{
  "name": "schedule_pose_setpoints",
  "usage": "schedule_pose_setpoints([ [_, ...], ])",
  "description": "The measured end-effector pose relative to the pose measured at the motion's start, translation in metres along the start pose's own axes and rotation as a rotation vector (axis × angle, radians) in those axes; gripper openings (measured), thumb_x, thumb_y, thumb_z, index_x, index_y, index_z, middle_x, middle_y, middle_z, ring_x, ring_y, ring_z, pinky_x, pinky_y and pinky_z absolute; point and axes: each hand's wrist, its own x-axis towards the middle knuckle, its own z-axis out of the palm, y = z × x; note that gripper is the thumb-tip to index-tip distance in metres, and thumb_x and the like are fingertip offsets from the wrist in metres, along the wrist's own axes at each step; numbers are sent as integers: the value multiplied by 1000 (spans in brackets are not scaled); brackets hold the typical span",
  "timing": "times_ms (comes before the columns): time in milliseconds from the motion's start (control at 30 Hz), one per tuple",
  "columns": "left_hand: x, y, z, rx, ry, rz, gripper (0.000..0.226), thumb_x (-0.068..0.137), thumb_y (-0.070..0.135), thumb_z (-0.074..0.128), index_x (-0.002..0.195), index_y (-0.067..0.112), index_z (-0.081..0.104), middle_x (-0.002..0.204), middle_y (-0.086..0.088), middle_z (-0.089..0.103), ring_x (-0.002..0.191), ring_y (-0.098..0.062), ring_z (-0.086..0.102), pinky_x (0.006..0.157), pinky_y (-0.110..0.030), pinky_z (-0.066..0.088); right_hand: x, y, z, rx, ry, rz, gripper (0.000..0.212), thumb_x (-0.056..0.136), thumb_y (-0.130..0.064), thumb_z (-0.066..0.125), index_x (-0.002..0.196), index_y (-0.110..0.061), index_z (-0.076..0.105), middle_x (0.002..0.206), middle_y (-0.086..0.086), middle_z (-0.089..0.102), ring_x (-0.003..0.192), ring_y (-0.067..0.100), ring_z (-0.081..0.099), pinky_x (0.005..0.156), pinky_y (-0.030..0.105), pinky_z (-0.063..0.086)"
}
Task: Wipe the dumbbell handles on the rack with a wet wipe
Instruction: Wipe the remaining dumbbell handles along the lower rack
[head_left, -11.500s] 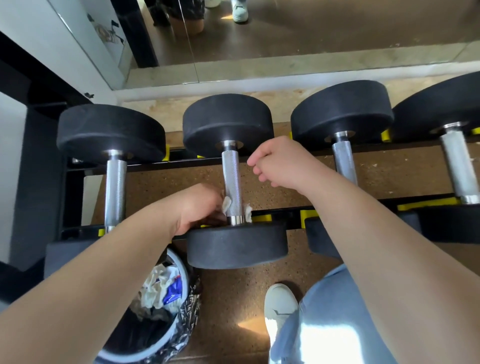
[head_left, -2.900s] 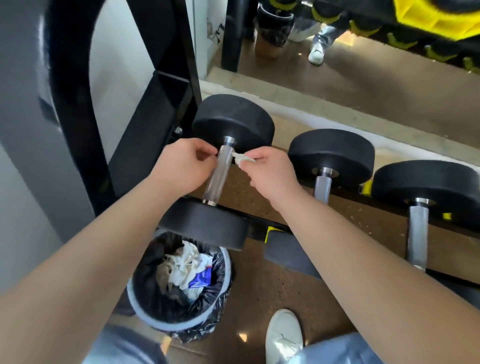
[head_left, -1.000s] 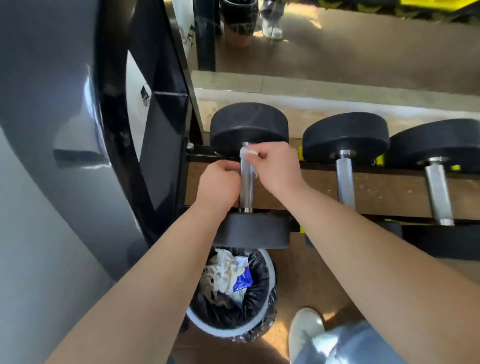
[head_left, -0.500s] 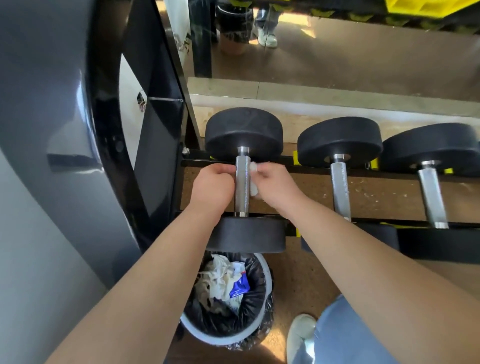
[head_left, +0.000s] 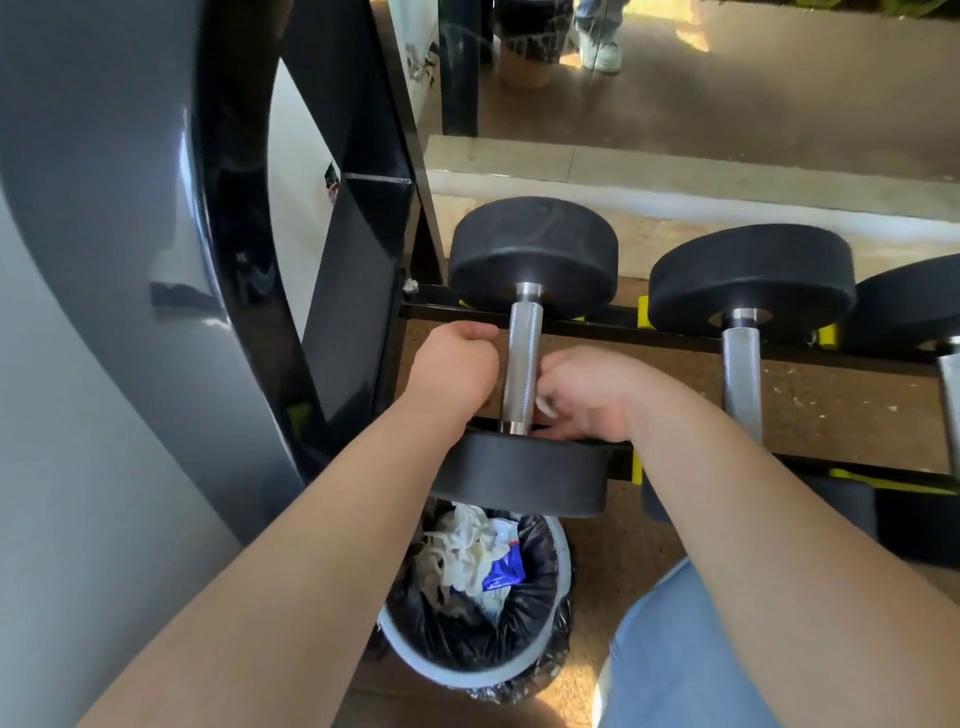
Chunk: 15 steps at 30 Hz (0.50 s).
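Rack rails hold the handle centre-frame, long axis up-down. My right grip pinches the wipe at its lower right; my left grip is curled against its left, contents I cannot tell.

One head-worn wide-angle camera, facing forward and steeply down. Sits close above the left end of the dumbbell rack; forearms enter from the bottom edge, waste bin low in frame.
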Motion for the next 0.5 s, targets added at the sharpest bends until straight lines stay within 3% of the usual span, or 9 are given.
schedule_pose_setpoints([
  [67, 2, 0, 1, 63, -35, 2, 29, 76, 15, 45, 86, 29, 68, 103, -4, 75, 96, -26, 73, 91, -46, 60, -2, -1, 3, -116, -36, 72, 32, 97, 13, 43, 99, -5, 68, 77, 8, 74, 69, 18, 71, 60, 30, 60],
  [133, 4, 1, 1, 139, -97, 6, 29, 90, 8, 47, 97, 21, 73, 104, -10, 75, 96, -29, 72, 86, -44, 62, 0, -5, 1, -31, -45, 98, 36, 97, 13, 38, 110, -5, 66, 89, 13, 74, 79, 24, 72, 70, 37, 62],
  [200, 4, 5, -1, 181, -178, -8, 31, 98, 3, 47, 111, 16, 72, 104, -9, 74, 92, -24, 72, 76, -33, 62, 2, -12, -4, 131, -56, 96, 41, 97, 13, 31, 115, -3, 64, 88, 14, 76, 80, 26, 75, 70, 39, 63],
  [300, 14, 0, -4, -44, -282, -69, 36, 99, -4, 50, 127, 11, 65, 108, -12, 75, 95, -23, 75, 79, -31, 63, 1, -18, -7, 270, -70, 62, 39, 103, 3, 30, 124, -2, 63, 99, 17, 78, 87, 27, 77, 70, 38, 64],
  [433, 30, -6, -8, -187, -330, -131, 18, 99, -3, 57, 112, 3, 68, 101, -14, 76, 86, -18, 76, 69, -24, 62, -5, -23, -6, 259, -22, 52, 36, 104, -1, 32, 121, -6, 63, 106, 19, 77, 100, 31, 76, 78, 42, 63],
  [500, 34, -5, -8, -189, -357, -168, 20, 99, 1, 60, 118, 2, 68, 104, -13, 76, 87, -18, 74, 72, -26, 63, -9, -25, -5, 171, 19, 43, 33, 104, -1, 35, 120, -9, 63, 104, 17, 78, 102, 31, 74, 84, 47, 61],
])
